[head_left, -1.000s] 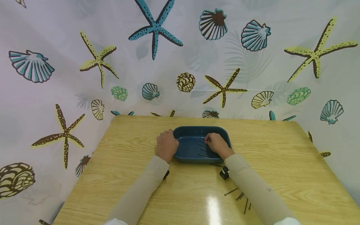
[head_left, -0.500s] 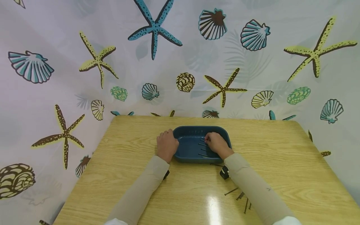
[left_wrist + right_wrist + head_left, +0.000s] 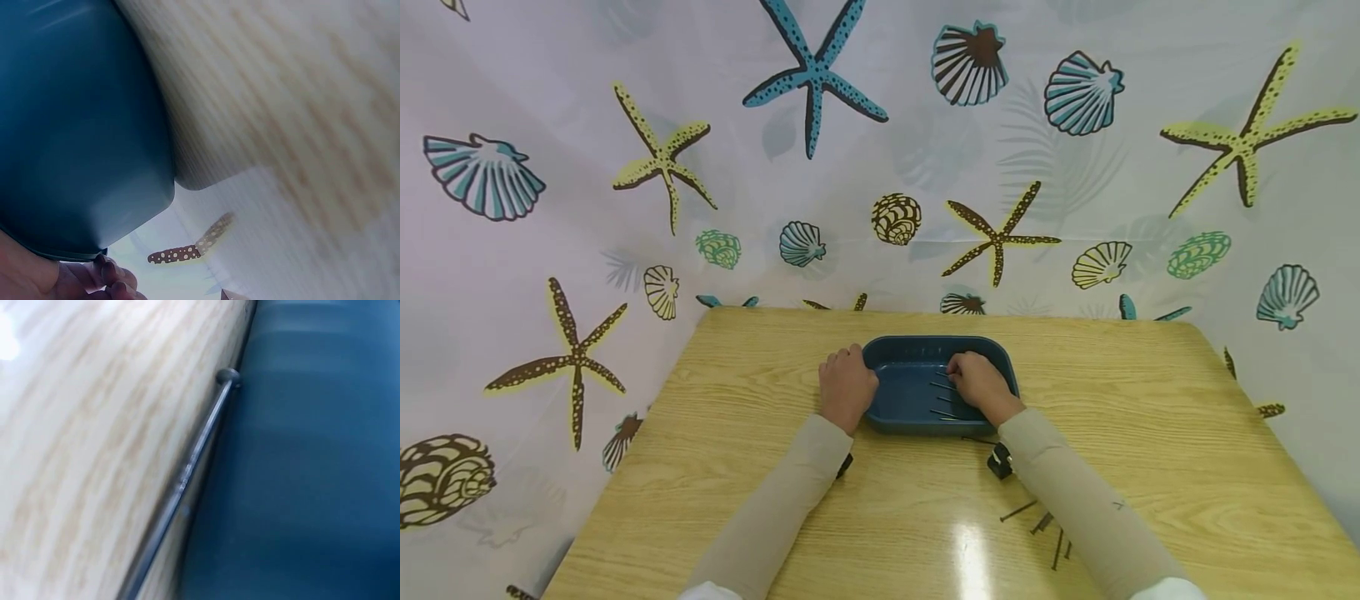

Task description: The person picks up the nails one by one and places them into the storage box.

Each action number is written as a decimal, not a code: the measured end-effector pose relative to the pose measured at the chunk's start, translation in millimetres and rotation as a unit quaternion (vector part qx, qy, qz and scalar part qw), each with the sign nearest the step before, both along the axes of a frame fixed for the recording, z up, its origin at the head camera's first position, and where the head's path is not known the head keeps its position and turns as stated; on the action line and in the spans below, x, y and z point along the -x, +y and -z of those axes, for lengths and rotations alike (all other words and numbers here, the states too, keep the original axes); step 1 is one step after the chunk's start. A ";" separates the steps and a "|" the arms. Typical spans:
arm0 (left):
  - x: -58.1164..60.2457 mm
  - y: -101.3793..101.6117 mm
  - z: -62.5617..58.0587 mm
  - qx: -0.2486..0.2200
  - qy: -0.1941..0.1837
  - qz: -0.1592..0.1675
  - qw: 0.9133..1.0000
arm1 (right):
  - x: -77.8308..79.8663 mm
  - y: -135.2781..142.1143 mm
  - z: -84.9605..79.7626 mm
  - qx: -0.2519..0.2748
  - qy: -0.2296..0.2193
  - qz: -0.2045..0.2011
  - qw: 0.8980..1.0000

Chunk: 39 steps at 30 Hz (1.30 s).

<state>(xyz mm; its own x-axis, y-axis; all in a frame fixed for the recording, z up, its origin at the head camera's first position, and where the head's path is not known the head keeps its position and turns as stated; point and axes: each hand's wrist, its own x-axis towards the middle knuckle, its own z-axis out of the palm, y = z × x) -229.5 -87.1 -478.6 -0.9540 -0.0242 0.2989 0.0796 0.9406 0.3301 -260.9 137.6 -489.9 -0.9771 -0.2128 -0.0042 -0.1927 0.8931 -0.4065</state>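
A blue plastic tray (image 3: 902, 400) with raised walls sits on the table. At its left end my left hand (image 3: 847, 385) grips the rim; the left wrist view shows its fingertips (image 3: 115, 278) curled at the tray's edge. My right hand (image 3: 979, 385) reaches inside over the right half, thumb and fingers pinched together at a thin nail (image 3: 941, 373), much of which they cover. Several other nails (image 3: 944, 399) lie roughly side by side on the tray floor, partly hidden by that hand. In the right wrist view, one long nail (image 3: 194, 459) lies on the table along the tray's outer wall.
More loose nails (image 3: 1057, 548) lie on the wooden table (image 3: 760, 358) by the right forearm, which covers some of them. A small black object (image 3: 1000, 461) is at the right sleeve. Behind the table hangs a curtain (image 3: 880, 158) printed with shells and starfish.
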 end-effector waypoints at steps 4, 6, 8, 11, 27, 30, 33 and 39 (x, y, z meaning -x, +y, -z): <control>0.4 0.0 1.0 0.002 0.009 0.002 1.000 | 0.2 0.1 -0.5 -0.003 -0.002 0.001 1.000; 0.4 -0.1 1.4 0.003 0.013 0.002 1.000 | 0.4 0.1 -0.3 -0.003 -0.005 0.003 1.000; 0.6 -0.1 1.5 0.002 0.013 0.002 1.000 | 0.7 0.0 0.2 -0.003 -0.007 0.004 1.000; 0.7 0.1 0.5 0.002 0.010 0.001 1.000 | 0.6 0.3 -0.4 0.000 -0.001 0.004 1.000; 1.0 0.1 1.4 -0.005 0.012 -0.002 1.000 | -10.2 2.5 -15.1 0.090 0.131 -0.026 0.987; 1.7 -0.1 1.9 -0.007 0.003 -0.004 1.000 | -18.8 8.1 -24.0 0.103 0.148 -0.035 0.983; 2.4 -0.3 1.1 -0.009 -0.013 -0.006 1.000 | -27.6 17.4 -32.1 0.110 0.159 -0.039 0.980; 3.9 0.6 1.5 -0.004 -0.028 -0.008 1.000 | -44.4 44.8 -43.6 0.129 0.191 -0.030 0.973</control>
<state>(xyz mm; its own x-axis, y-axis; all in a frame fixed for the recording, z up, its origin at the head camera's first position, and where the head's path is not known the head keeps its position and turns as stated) -233.4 -86.5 -480.1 -0.9689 -0.0419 0.2440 0.0455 0.9387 0.3418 -216.4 182.4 -446.3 -0.8831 -0.2157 0.4167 -0.4219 0.7538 -0.5038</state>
